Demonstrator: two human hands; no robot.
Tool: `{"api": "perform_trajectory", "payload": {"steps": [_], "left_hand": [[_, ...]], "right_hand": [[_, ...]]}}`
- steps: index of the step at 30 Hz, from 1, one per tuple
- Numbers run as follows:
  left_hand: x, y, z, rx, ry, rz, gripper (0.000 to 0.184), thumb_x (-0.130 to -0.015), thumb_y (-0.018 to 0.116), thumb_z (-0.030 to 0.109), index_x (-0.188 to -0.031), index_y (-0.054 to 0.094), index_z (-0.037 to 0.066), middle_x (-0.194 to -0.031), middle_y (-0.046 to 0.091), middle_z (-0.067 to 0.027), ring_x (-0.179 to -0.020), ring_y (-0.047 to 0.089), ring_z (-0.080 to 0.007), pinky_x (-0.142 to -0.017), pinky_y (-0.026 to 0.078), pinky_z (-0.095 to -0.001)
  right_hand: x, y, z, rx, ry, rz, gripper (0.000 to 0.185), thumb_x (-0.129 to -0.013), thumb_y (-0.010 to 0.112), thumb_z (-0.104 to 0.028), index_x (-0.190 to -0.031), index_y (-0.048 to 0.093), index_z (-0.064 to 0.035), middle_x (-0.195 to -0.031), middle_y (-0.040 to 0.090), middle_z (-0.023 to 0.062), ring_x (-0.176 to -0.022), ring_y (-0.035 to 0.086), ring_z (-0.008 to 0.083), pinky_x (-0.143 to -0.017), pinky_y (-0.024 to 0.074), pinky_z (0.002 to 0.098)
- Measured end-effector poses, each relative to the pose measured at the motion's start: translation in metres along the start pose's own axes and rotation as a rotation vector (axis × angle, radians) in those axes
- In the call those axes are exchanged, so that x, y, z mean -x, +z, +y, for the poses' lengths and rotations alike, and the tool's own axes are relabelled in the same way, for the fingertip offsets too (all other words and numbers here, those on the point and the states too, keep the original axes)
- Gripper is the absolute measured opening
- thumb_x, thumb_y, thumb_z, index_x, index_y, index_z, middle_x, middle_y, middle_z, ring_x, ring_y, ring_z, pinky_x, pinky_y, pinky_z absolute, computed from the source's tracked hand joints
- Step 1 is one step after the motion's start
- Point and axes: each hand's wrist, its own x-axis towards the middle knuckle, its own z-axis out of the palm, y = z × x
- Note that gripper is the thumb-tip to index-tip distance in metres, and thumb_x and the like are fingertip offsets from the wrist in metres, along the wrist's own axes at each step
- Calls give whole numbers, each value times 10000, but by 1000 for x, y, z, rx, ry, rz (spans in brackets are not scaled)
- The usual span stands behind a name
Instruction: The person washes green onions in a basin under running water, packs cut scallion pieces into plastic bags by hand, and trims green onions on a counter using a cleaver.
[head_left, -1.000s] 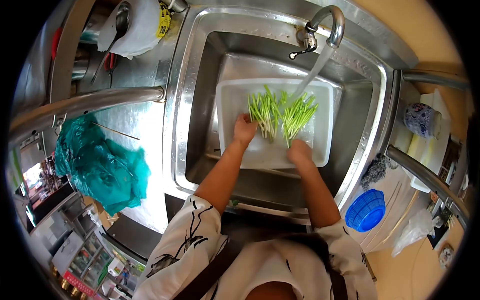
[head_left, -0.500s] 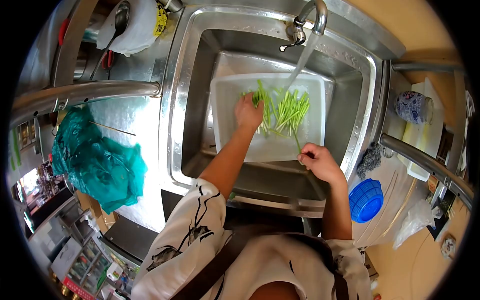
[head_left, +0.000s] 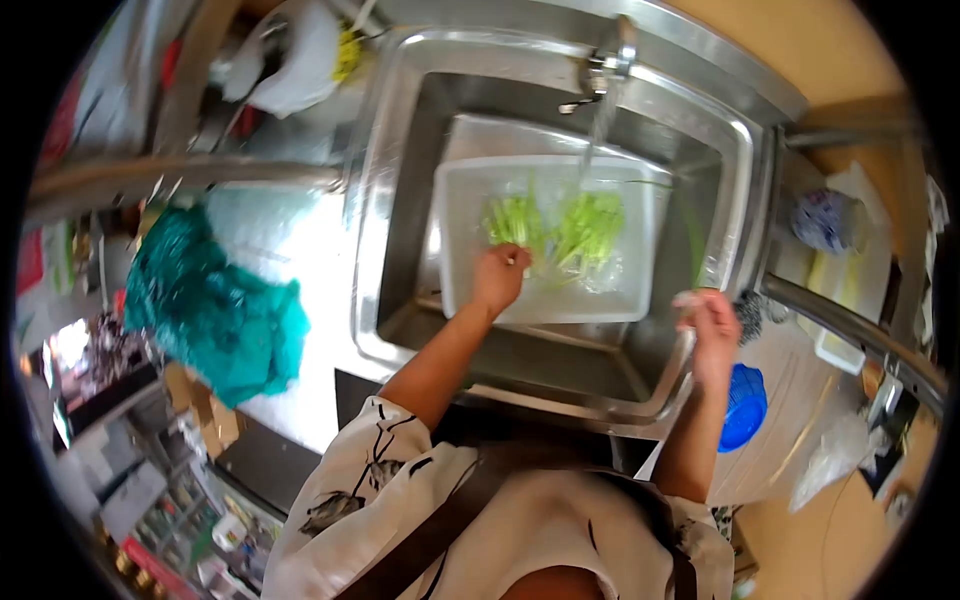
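Observation:
Two loose bunches of cut green vegetable stalks (head_left: 590,228) lie in a white plastic basin (head_left: 452,270) inside the steel sink (head_left: 400,325). My left hand (head_left: 500,280) is over the basin's near side, its fingers curled closed by the lower end of the left bunch. Whether anything is in them is hidden. Out at the sink's right rim, my right hand (head_left: 710,325) pinches a single green stalk (head_left: 695,240), which points up and is smeared by motion. Water runs from the faucet (head_left: 612,65) into the basin.
On the left counter lies a crumpled teal plastic bag (head_left: 225,310). To the right of the sink are a blue plastic basket (head_left: 743,410), a metal scourer (head_left: 748,315) and a blue-and-white jar (head_left: 825,220). Metal rails (head_left: 845,325) run along both sides.
My right hand has moved right, from the basin's near corner to the sink rim, carrying the stalk. My left hand has drawn back toward me from the left bunch. The view has shifted slightly.

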Motion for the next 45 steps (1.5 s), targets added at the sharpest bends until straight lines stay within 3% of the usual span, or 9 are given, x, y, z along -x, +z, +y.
{"api": "perform_trajectory", "payload": {"steps": [4, 6, 13, 26, 29, 33, 35, 38, 45], "left_hand": [[33, -24, -31, 3, 0, 100, 235, -771, 622, 160, -917, 595, -23, -904, 596, -192, -881, 568, -343, -778, 447, -403], [32, -25, -47, 66, -168, 52, 421, -764, 634, 196, -1110, 509, -8, -1065, 539, -212, -995, 535, -338, -829, 438, -392], [-9, 17, -12, -522, -171, -18, 804, -791, 585, 392, -1406, 132, 141, -1431, 90, -223, -1310, 123, -398, -1007, 195, -574], [-56, 35, -60, -913, 425, -378, 647, -814, 526, 385, -1368, 299, 138, -1438, 128, -204, -1313, 152, -393, -1050, 129, -535], [-61, 42, -69, -412, 79, 127, 656, -777, 566, 314, -1344, 322, 93, -1415, 188, -221, -1313, 141, -407, -1050, 135, -527], [-59, 49, -59, -897, 384, -232, 655, -781, 553, 307, -1345, 315, 73, -1419, 174, -226, -1313, 133, -409, -1057, 129, -512], [-62, 43, -57, -644, 85, 36, 672, -817, 511, 366, -1378, 255, 97, -1446, 127, -182, -1328, 109, -382, -1068, 113, -503], [-56, 56, -61, -949, 331, -265, 678, -835, 494, 396, -1374, 245, 70, -1433, 142, -200, -1317, 118, -401, -1059, 133, -508], [-26, 18, -51, -273, -4, 84, 820, -777, 605, 300, -1379, 133, 5, -1393, 141, -272, -1294, 161, -410, -1048, 157, -499]], "right_hand": [[-20, -14, -17, -134, 26, 392, 326, -892, 512, -185, -1154, 484, 8, -1076, 561, 131, -828, 554, 147, -735, 453, 259], [-24, -12, -16, 584, -458, 751, 442, -885, 523, -187, -1256, 404, 21, -1205, 478, 172, -1016, 513, 229, -882, 410, 333], [-51, 103, 108, 790, -105, 121, 608, -821, 582, -232, -1319, 325, 3, -1403, 234, 218, -1284, 243, 373, -1047, 226, 385], [-110, 135, 181, 1306, -780, -452, 481, -755, 568, -357, -1124, 558, -49, -1385, 281, 198, -1254, 256, 392, -1025, 153, 546], [-116, 134, 172, 1293, -474, -19, 502, -729, 575, -323, -1150, 533, -52, -1384, 287, 192, -1222, 296, 397, -1026, 175, 530], [-107, 135, 185, 1266, -680, -462, 519, -712, 570, -299, -1172, 513, -66, -1386, 274, 200, -1208, 305, 402, -1027, 170, 539], [-111, 137, 165, 1200, -147, -201, 622, -707, 592, -301, -1270, 443, -82, -1392, 273, 168, -1253, 283, 379, -1038, 133, 569], [-108, 138, 187, 1408, -612, -533, 601, -750, 565, -295, -1294, 419, -85, -1405, 236, 192, -1254, 284, 380, -1034, 168, 546], [-113, 109, 167, 834, -407, -53, 709, -766, 607, -247, -1367, 271, -82, -1394, 187, 268, -1269, 228, 420, -1037, 147, 527]]}}
